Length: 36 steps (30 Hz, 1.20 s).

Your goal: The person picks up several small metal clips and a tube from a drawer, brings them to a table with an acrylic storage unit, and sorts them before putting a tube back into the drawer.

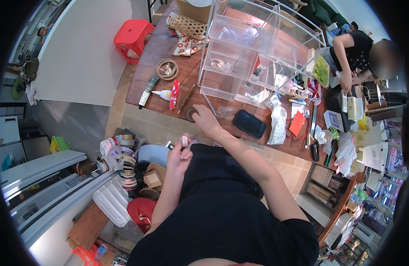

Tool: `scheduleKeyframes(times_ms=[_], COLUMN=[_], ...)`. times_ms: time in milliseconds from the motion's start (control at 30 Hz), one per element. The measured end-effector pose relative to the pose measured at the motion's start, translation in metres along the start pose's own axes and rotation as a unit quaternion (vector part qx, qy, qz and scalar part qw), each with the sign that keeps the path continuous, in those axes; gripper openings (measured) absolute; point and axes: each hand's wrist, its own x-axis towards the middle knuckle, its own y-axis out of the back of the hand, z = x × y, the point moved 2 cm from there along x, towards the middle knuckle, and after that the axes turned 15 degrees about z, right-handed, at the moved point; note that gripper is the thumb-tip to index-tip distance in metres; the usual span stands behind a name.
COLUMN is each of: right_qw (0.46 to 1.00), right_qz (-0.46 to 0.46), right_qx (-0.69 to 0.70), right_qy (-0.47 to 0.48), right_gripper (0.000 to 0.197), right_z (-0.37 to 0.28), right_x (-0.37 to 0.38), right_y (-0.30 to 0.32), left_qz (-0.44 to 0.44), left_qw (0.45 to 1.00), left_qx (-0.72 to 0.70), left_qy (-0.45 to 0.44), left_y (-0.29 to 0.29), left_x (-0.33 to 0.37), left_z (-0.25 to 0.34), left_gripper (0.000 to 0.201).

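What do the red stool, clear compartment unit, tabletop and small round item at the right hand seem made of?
Red stool: probably moulded plastic; smooth, evenly coloured.
Clear compartment unit: likely acrylic; see-through walls, glossy edges.
Tabletop: wood or wood-look, slight sheen; streaky reddish-brown.
Small round item at the right hand: brown, perhaps wood; too small to tell.

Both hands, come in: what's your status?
Right hand on a dark ring at the table edge. Left hand holding a small item, kind unclear. Dark rectangular object right of the ring.
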Motion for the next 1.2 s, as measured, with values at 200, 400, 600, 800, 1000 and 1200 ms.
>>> scheduleKeyframes(times_ms=[200, 400, 600, 800, 1000, 1200], right_qw=[0.712, 0.453, 0.343, 0.360, 0.364, 0.416], right_qz=[-0.057, -0.070, -0.077, -0.141, -0.026, 0.028], right_qx=[0.504, 0.651, 0.705, 0.616, 0.466, 0.373], right_qy=[-0.486, -0.605, -0.616, -0.686, -0.806, -0.829], right_gripper=[0.029, 0.054, 0.055, 0.027, 0.024, 0.030], right_z=[-0.026, -0.027, -0.002, 0.064, 0.181, 0.290], right_x=[-0.053, -0.153, -0.220, -0.330, -0.471, -0.551], right_y=[0.069, 0.117, 0.143, 0.139, 0.112, 0.036], left_qz=[0.058, 0.029, 0.024, 0.052, 0.174, 0.250], left_qw=[0.998, 0.995, 0.981, 0.958, 0.949, 0.930], left_qx=[-0.011, -0.073, -0.148, -0.239, -0.264, -0.268], left_qy=[-0.018, -0.056, -0.124, -0.150, 0.014, 0.032], left_y=[0.022, 0.047, 0.089, 0.183, 0.222, 0.279], left_x=[0.010, 0.018, -0.016, -0.011, 0.008, 0.038], left_z=[0.016, 0.017, -0.055, -0.222, -0.423, -0.516], left_gripper=[0.026, 0.026, 0.025, 0.024, 0.019, 0.019])
